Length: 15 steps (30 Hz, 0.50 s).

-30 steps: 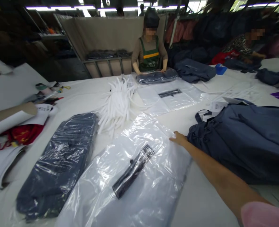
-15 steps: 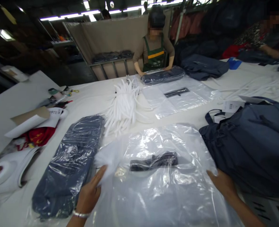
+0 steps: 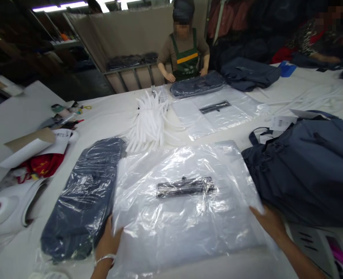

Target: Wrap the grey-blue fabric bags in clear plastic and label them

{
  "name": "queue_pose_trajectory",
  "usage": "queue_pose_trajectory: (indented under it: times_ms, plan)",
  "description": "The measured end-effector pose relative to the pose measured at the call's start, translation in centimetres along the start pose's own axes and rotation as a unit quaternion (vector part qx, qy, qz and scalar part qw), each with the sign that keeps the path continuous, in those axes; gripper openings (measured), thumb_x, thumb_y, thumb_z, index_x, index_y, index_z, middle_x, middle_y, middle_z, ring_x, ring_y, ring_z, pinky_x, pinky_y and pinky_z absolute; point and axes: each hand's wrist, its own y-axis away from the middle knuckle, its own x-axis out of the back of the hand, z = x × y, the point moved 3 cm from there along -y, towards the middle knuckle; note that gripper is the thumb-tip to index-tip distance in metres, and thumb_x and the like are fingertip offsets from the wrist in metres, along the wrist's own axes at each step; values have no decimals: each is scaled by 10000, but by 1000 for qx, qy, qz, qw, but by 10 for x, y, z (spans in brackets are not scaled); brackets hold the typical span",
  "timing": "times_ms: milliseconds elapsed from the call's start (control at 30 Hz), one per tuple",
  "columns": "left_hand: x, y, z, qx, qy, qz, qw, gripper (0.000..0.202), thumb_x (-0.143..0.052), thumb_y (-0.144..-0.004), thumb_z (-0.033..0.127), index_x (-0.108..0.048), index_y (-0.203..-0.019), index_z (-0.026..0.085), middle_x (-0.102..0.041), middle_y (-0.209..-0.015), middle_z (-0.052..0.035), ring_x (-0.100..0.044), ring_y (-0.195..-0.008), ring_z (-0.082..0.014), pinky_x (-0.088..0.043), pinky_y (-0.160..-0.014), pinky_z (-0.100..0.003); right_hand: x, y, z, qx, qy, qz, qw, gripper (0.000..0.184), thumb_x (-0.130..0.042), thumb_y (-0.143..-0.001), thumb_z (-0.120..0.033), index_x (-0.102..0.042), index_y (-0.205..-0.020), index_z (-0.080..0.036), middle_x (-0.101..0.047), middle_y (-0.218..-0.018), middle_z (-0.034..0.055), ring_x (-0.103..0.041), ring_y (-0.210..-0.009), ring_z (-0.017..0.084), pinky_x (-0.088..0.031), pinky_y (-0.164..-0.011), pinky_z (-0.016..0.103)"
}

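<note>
A large clear plastic bag (image 3: 189,221) with a black printed panel lies spread in front of me on the white table. My left hand (image 3: 110,241), a bangle at its wrist, is closed on the bag's left edge. The right edge is pinched by my right hand (image 3: 267,223); its fingertips are partly hidden. Left of the bag, close to my left hand, lies a dark blue backpack packed flat in clear plastic (image 3: 83,197). An unwrapped dark blue backpack (image 3: 307,166) with paper tags rests beyond my right hand.
A bundle of white strips (image 3: 150,120) lies behind the bag. Farther back are another clear bag (image 3: 189,116) and a wrapped backpack (image 3: 197,83) before a co-worker in a green apron (image 3: 187,60). A white roll (image 3: 7,211) and red cloth (image 3: 48,161) occupy the left side.
The bag's left side, gathered and lifted before, now lies flatter, and its printed panel is straighter. My left hand has moved down along the edge. The co-worker's hands have come off the wrapped backpack.
</note>
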Motion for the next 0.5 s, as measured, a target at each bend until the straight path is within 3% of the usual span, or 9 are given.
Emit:
queue_pose_trajectory:
  times_ms: [100, 200, 267, 333, 367, 433, 500]
  plan:
    - [-7, 1, -10, 10, -41, 5, 999, 745, -268, -900, 610, -104, -1525, 239, -562, -1336, -211, -666, -1026, -379, -500, -878, -478, 3, -9, -7, -10, -44, -21, 999, 546, -475, -832, -484, -671, -1125, -67, -714, -1059, 190, -656, -1046, 337, -502, -893, 370]
    - [-10, -2, -16, -27, -50, 23, 998, 746, -308, -899, 538, -72, -1529, 216, -514, -1393, -196, -649, -1070, -366, -495, -902, -466, 8, -15, -11, -4, -44, -16, 999, 549, -509, -829, -504, -656, -1153, -85, -713, -1071, 169, -650, -1058, 329, -489, -915, 366]
    - [-9, -3, -24, -49, -55, 19, 997, 768, -351, -880, 485, -53, -1529, 201, -535, -1372, -170, -648, -1074, -349, -495, -916, -453, 12, -6, -9, -16, -30, -4, 999, 604, -523, -823, -511, -607, -1231, -73, -681, -1145, 193, -615, -1112, 364, -467, -947, 421]
    - [-5, 3, -29, -63, -86, 16, 994, 786, -356, -864, 446, -19, -1528, 194, -590, -1293, -149, -660, -1035, -345, -497, -913, -470, 17, 17, -12, 0, 1, 46, 999, 671, -502, -844, -491, -496, -1354, -55, -591, -1292, 223, -536, -1218, 383, -418, -1009, 468]
    - [-1, 9, -29, -77, -114, 26, 990, 779, -345, -864, 439, -24, -1528, 188, -605, -1255, -151, -655, -1032, -354, -492, -915, -488, 19, 33, -16, 26, 22, 88, 996, 687, -478, -864, -472, -427, -1410, -57, -520, -1378, 225, -474, -1284, 379, -376, -1053, 485]
    - [8, 28, -15, -129, -169, 98, 972, 751, -322, -874, 466, -99, -1527, 168, -564, -1287, -190, -589, -1138, -388, -453, -956, -530, 20, 67, -34, 114, 69, 167, 977, 647, -423, -912, -417, -338, -1474, -109, -376, -1506, 181, -340, -1389, 346, -270, -1130, 508]
    - [9, 52, 15, -211, -192, 191, 939, 716, -307, -892, 514, -225, -1509, 161, -413, -1447, -220, -404, -1334, -408, -359, -1052, -560, 12, 93, -57, 224, 103, 183, 952, 562, -385, -945, -355, -338, -1484, -205, -295, -1562, 96, -241, -1442, 307, -179, -1169, 525]
